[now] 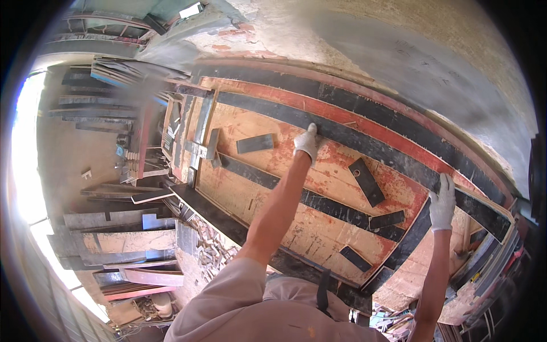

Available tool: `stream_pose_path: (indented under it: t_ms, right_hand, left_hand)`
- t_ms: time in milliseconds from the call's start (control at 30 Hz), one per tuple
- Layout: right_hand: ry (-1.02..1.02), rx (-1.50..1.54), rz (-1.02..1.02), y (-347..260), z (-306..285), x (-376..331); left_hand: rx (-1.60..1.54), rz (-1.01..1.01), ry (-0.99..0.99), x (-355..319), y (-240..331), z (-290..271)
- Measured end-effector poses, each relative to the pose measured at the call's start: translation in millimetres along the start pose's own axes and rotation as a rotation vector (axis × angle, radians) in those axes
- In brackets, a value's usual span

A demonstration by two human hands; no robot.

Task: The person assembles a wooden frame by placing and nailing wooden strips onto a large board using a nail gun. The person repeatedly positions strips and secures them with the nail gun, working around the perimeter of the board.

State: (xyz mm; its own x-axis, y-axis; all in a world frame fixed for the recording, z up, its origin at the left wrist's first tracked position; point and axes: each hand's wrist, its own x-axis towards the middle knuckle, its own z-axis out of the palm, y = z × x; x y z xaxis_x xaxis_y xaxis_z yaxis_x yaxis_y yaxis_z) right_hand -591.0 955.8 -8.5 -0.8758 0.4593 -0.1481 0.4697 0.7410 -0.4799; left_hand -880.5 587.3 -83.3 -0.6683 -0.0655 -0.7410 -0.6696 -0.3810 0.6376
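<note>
A long dark board point(268, 108) lies slantwise across the far part of a worn, reddish-tan worktable point(228, 128). My left hand point(306, 143), in a pale glove, is closed at the board's near edge, with a fingertip on its top face. Farther right, my right hand point(443, 204), gloved too, rests flat across the same board with its fingers stretched out. Between my arms lies a short dark block with a hole point(367, 182). Left of my left hand is a grey rectangular block point(254, 143); the undersides of both hands are hidden.
Smaller dark pieces point(356, 259) lie on the near part of the table. Another dark strip point(342, 211) runs across its middle. Stacked planks point(128, 242) and wood scraps point(213, 251) fill the left side. A plastered wall point(399, 62) stands behind the table.
</note>
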Motion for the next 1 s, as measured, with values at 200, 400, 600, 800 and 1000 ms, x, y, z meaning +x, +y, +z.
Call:
stream_pose_path:
  t_ms: [200, 400, 600, 800, 1000]
  right_hand:
    - [0.147, 0.034, -0.132, -3.0, 25.5, 11.9]
    - [0.300, -0.066, 0.193, 21.7, 46.1, -34.7]
    - [0.241, -0.112, 0.643, 25.2, 64.6, -64.0]
    - [0.123, -0.066, 0.735, 22.3, 64.6, -45.5]
    - [0.027, -0.096, 0.699, 27.6, 63.6, -40.8]
  left_hand:
    - [0.382, 0.043, -0.197, 42.0, 35.6, -17.9]
    - [1.442, 0.933, 0.180, -43.5, -12.4, 27.7]
    - [1.677, 1.374, -0.869, -110.3, -128.1, 147.4]
    - [1.843, 1.279, -1.060, -104.5, -184.3, 199.1]
    - [1.772, 1.234, -1.167, -96.7, -208.5, 216.2]
